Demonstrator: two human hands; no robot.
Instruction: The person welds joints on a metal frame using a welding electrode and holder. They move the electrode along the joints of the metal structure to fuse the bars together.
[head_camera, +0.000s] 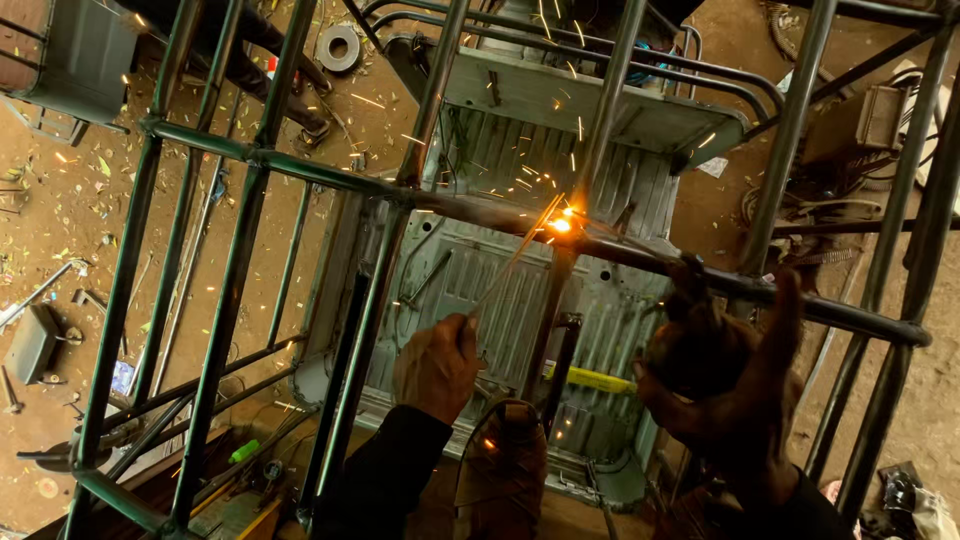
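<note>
- The left hand (435, 368) is closed in a fist around a thin welding rod (512, 262).
- The rod's tip touches a joint of the metal pipe frame (480, 208), glowing with sparks (560, 224).
- The right hand (715, 385) is dark and blurred below the pipe; I cannot tell its grip.
- A truck bed (620, 190) lies below the frame.

Dirt floor (60, 200) w/ scattered scrap, dim warm light.
</note>
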